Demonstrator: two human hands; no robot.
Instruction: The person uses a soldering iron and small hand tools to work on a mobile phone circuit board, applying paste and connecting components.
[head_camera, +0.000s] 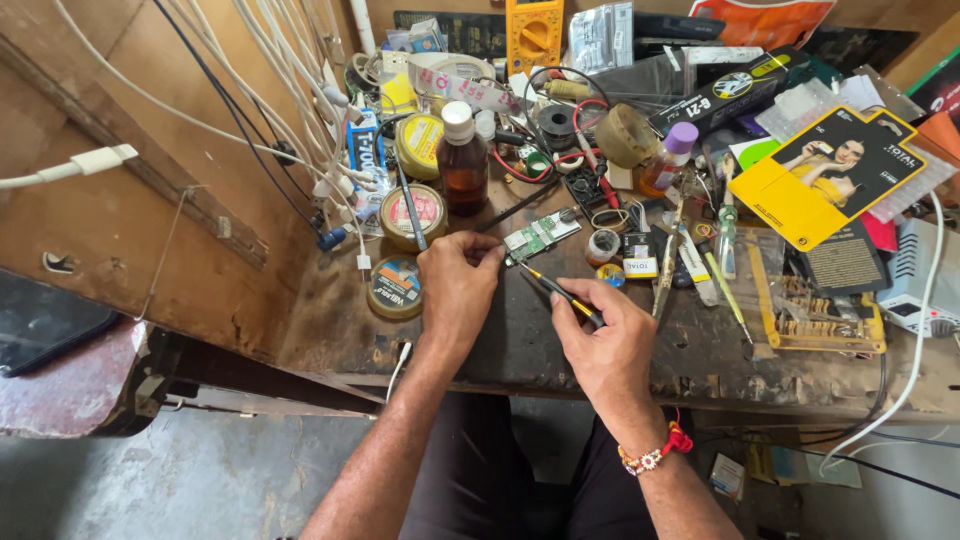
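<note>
**Inspector:** Your left hand (458, 283) rests on the bench (700, 360) with its fingers (487, 254) pinched narrow on the near end of a small green circuit board (538, 236). The board lies flat on the bench, just past your knuckles, its far end pointing toward the clutter.

**Operator:** And the right?

**Inspector:** Your right hand (606, 335) holds a slim black-and-yellow tool (560, 289), fingers closed round its rear end. The shaft slants up and left; its tip sits at the near edge of the board, just beside your left fingertips. Whether the tip touches the board, I cannot tell.

**Operator:** What lies about the board?

**Inspector:** Left of your left hand, a round tin (396, 287) lies flat, with a second tin (413, 214) beyond it. A brown bottle (463, 160) with a white cap stands upright behind your left hand. A roll of tape (603, 245) is just right of the board. Further right, a small bottle with a purple cap (668, 158) stands among wires, and a yellow card (822, 175) lies tilted. A yellow meter (534, 32) is at the far edge. White cables (290, 90) hang down the wooden wall on the left.

**Operator:** Anything on the wrist?

**Inspector:** A red thread band (657, 452) on your right wrist.
</note>
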